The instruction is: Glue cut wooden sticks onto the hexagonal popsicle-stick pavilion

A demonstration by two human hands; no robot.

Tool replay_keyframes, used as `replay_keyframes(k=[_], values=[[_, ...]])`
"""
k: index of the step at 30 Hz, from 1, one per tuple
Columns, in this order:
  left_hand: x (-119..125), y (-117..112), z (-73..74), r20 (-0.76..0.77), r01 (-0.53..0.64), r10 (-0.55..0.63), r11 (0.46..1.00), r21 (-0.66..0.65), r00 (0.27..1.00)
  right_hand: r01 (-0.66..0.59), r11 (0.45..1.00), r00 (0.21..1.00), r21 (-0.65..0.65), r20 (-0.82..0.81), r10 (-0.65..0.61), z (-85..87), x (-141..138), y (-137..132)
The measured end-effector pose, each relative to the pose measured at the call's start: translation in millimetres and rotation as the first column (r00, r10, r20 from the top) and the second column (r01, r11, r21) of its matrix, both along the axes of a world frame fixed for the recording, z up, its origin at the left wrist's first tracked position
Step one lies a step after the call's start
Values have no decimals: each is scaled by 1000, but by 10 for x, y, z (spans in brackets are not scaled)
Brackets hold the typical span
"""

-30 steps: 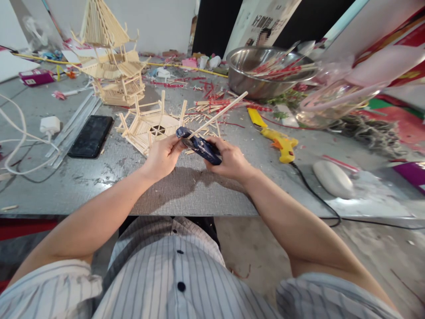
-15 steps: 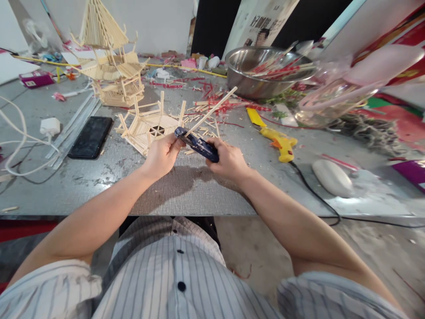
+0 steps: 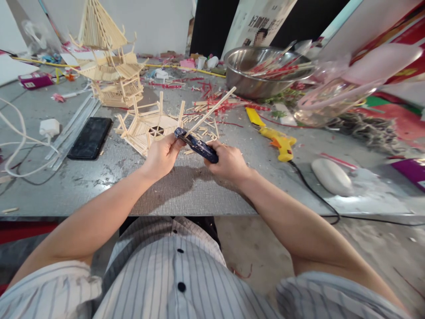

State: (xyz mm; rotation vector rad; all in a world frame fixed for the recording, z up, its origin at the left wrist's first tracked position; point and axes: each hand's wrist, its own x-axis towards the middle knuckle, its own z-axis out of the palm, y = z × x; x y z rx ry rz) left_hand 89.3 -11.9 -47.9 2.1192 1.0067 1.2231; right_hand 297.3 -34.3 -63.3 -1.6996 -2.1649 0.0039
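My right hand (image 3: 229, 161) is wrapped round the worn dark blue handles of a hand cutter (image 3: 202, 148). A thin wooden stick (image 3: 212, 110) runs across the cutter's head, slanting up and to the right. Close by on the left, my left hand (image 3: 163, 155) is closed, pinching the stick's near end at the cutter's head; the fingertips partly hide that end. Just beyond both hands lies a six-sided wooden stick frame (image 3: 136, 128) with short upright posts. Behind it to the left stands a tiered stick pagoda (image 3: 116, 71).
A yellow glue gun (image 3: 280, 141) with a black cord lies to the right, near a white oval object (image 3: 332, 176). A steel bowl (image 3: 242, 79) holds sticks at the back. Cut bits and red scraps (image 3: 212, 99) litter the middle. A black phone (image 3: 89, 138) lies left.
Almost nothing differs. Both hands keep their hold on the stick and the cutter in nearly the same place; the view has shifted very slightly.
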Motion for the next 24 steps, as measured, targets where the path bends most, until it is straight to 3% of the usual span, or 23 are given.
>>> replay_keyframes(k=[10,16,24], values=[[1,-25,12,19,7,-7,1000,-12,1000,-1,999,1000,-44,-22,0,11,12,31],[10,-15,-53,72,55,-57,998,29,996,-259,959,944,116,-179,277,-61,68,96],[8,-105,63,144,211,-195,972,-106,970,-372,921,908,115,-161,387,-51,148,152]])
